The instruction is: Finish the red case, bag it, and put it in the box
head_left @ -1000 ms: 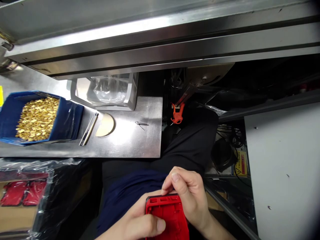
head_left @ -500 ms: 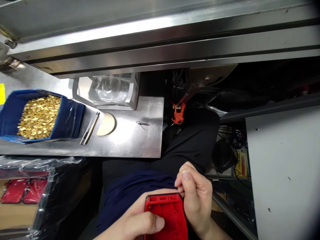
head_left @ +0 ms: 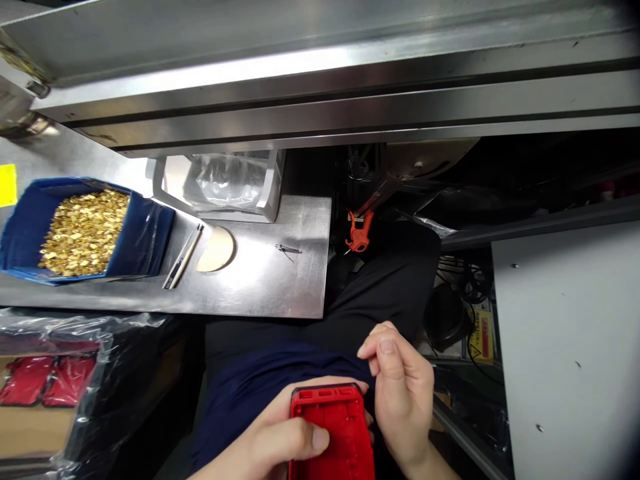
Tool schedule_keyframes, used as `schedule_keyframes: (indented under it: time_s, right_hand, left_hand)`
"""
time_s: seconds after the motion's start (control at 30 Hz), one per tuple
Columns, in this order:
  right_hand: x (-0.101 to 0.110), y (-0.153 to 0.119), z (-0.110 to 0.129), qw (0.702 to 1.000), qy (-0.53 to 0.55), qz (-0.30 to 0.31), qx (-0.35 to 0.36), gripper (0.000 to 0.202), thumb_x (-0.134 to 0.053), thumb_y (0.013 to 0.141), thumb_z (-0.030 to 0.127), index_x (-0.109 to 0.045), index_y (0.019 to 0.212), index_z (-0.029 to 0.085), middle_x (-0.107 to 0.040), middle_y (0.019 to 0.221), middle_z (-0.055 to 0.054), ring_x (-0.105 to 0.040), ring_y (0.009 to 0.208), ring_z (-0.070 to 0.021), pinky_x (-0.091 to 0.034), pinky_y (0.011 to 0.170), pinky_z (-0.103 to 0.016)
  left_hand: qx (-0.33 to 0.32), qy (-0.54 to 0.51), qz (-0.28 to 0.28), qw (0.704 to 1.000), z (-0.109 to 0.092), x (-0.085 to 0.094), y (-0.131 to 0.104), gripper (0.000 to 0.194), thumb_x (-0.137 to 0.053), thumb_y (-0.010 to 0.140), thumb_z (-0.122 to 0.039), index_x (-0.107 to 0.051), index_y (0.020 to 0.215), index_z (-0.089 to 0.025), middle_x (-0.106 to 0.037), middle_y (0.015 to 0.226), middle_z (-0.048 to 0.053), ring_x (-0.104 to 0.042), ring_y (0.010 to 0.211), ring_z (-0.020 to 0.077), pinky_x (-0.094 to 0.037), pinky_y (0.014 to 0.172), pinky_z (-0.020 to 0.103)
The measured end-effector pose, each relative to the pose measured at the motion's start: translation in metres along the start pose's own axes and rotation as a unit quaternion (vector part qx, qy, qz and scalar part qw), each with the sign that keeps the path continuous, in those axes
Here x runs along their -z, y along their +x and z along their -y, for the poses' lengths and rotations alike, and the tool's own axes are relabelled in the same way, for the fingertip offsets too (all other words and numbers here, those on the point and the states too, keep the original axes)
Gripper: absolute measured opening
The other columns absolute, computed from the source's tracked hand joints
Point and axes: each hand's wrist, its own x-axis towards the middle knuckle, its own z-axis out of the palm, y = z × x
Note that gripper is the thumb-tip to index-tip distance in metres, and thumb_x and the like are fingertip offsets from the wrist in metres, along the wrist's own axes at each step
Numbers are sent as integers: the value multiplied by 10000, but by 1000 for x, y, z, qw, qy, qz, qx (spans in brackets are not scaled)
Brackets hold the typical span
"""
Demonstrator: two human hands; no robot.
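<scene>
A red plastic housing [head_left: 345, 427] with a black rim lies in my left hand [head_left: 280, 433], above my lap. The thumb presses on its inner floor while the other fingers wrap underneath. Slots run along its top wall, and its lower end is cut off by the picture's edge. Just right of the housing is my right hand [head_left: 403, 387], its fingers curled in toward the thumb. Whether anything small sits between those fingertips I cannot make out.
A blue bin [head_left: 150, 233] of small brass-coloured parts stands on the metal bench [head_left: 260, 287], near a grey tray [head_left: 273, 193], a cutter knife [head_left: 183, 257], a round pale disc [head_left: 217, 250] and tweezers [head_left: 289, 249]. Bagged red housings [head_left: 70, 380] lie lower left. An orange air gun [head_left: 359, 233] hangs ahead.
My right hand has moved slightly right, away from the housing's upper corner. My left hand keeps its hold on the housing. The whole view has shifted a little.
</scene>
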Motion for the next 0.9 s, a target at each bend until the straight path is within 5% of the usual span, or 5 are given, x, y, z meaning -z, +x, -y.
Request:
schedule_keyframes:
  time_s: [0.23, 0.4, 0.47, 0.67, 0.9]
  right_hand:
    - [14, 9, 6, 977, 8, 211, 32, 287, -516, 1050, 288, -778, 952, 225, -772, 804, -30, -726, 766, -186, -550, 719, -300]
    - [34, 30, -16, 994, -84, -74, 11, 394, -504, 1066, 340, -683, 746, 196, -438, 423, 80, -423, 371, -90, -379, 469, -238]
    - [33, 46, -24, 987, -137, -75, -26, 331, -546, 1044, 394, -705, 832, 195, -458, 473, 78, -410, 389, -90, -347, 439, -231]
    - [-38, 96, -32, 937, -290, 167, 105, 274, -556, 1007, 253, -649, 1263, 232, -648, 1208, -87, -661, 1046, -208, -563, 892, -322]
    - [-123, 136, -48, 881, -388, 230, 144, 245, -675, 953, 278, -637, 1180, 194, -635, 1203, -150, -583, 1169, -338, -488, 1016, -478]
  left_hand:
    - [-2, -9, 17, 1000, -5, -1, 3, 496, -717, 841, -197, -691, 1335, -154, -777, 1147, 149, -719, 1083, 350, -513, 974, 460]
    - [-16, -16, 37, 999, -7, 0, 1, 548, -724, 857, -203, -632, 1396, -170, -719, 1310, 177, -638, 1265, 387, -439, 1087, 517]
    - [-31, -5, 54, 998, -7, 1, 0, 609, -745, 882, -264, -565, 1461, -211, -719, 1310, 168, -644, 1262, 380, -421, 1097, 533]
    - [-48, 75, 82, 993, -7, 1, -3, 612, -764, 922, -459, -554, 1465, -269, -665, 1407, 156, -598, 1334, 365, -379, 1156, 561]
    - [-72, 87, 99, 989, -1, 9, -8, 850, -919, 743, -519, -549, 1479, -310, -563, 1533, 155, -567, 1362, 385, -402, 1137, 520]
